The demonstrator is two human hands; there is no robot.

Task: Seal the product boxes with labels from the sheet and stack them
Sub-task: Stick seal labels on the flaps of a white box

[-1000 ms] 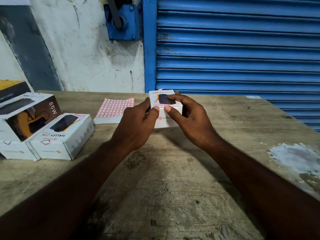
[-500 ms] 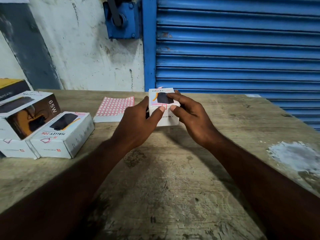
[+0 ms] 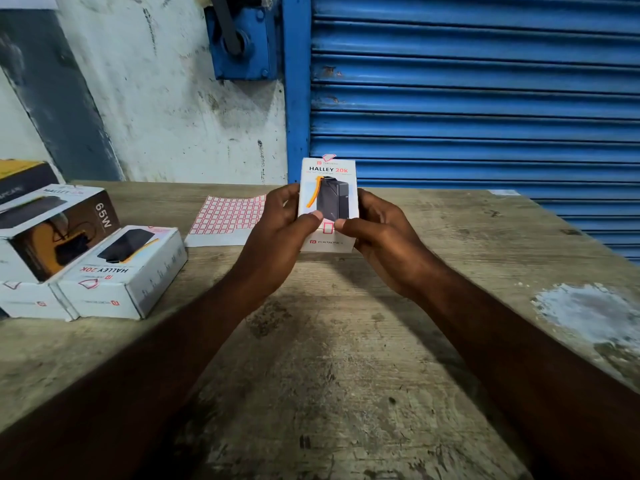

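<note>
Now the box (image 3: 328, 199) stands on end between my two hands, printed face towards me. Its long axis runs straight up and down, the name at the top and the brand mark at the bottom. I cannot tell whether its lower end rests on the table (image 3: 329, 375) or hangs just above it.

My left hand (image 3: 277, 237) grips its left edge and my right hand (image 3: 384, 240) grips its right edge, fingers curled round behind and both thumbs on the front. The small pink label (image 3: 328, 228) sits low on that face, right between my thumb tips and touching neither that I can see. Both thumbs are equally near it, so I judge either one only has to slide inward to press it flat. Whether it bridges the flap seam I cannot make out.

Beyond and to the left of my left hand's fingers the label sheet (image 3: 225, 216) lies flat. Further left, well apart from that hand, the other boxes (image 3: 121, 271) lie stacked. My left hand is the nearer one to them, so I expect the box will travel that way and be tipped onto its broad face.
</note>
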